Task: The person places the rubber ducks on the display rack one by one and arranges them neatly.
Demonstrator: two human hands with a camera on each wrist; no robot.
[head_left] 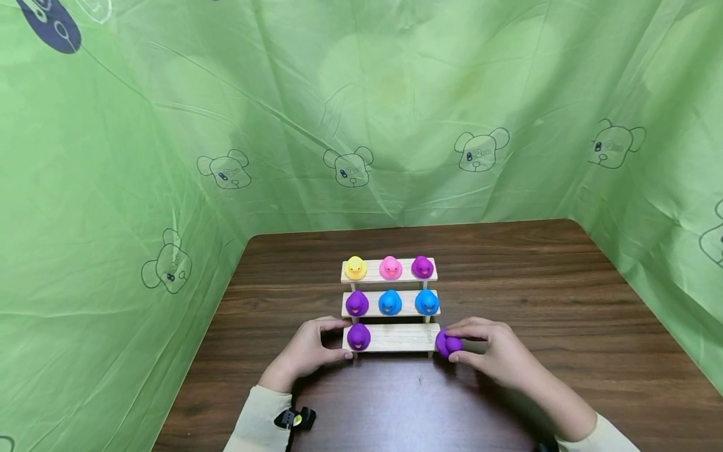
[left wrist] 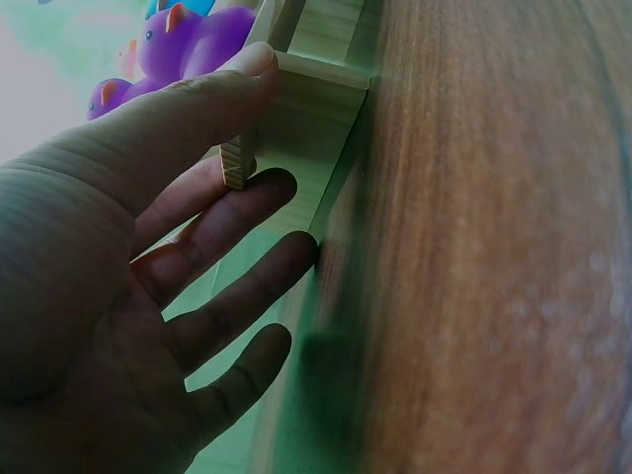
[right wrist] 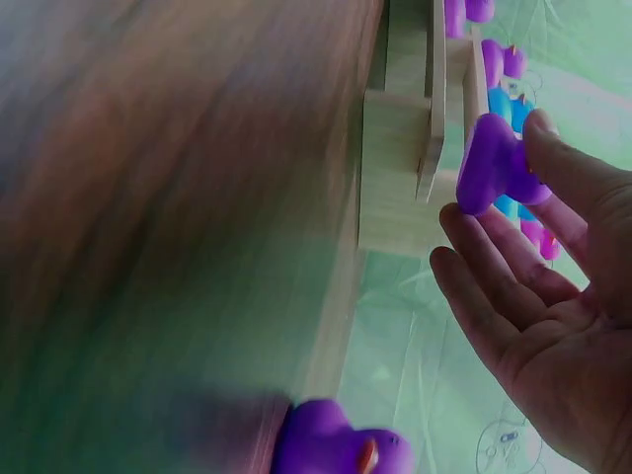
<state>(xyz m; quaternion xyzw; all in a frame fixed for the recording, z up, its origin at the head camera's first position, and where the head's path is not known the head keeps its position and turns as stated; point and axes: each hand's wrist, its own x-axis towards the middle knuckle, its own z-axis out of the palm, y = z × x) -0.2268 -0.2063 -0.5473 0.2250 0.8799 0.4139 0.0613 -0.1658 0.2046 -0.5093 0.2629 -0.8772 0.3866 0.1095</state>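
Observation:
A three-step wooden stand (head_left: 398,339) bears rubber ducks. My left hand (head_left: 309,346) grips the left end of its lowest step, thumb at the front edge and fingers behind. Beside them on that step sits a purple duck (head_left: 358,337). My right hand (head_left: 497,350) pinches another purple duck (right wrist: 494,168) between thumb and fingers, at the right end of the lowest step. Purple (head_left: 357,304), blue (head_left: 390,302) and blue (head_left: 427,302) ducks stand on the middle step. Up top are a yellow duck (head_left: 355,268), a pink duck (head_left: 391,268) and a purple one (head_left: 422,267).
The stand is on a dark wood table (head_left: 282,276). One more purple duck (right wrist: 341,439) lies on the table in the right wrist view, out of sight in the head view. A green curtain (head_left: 395,113) with bear drawings surrounds the table's back and sides.

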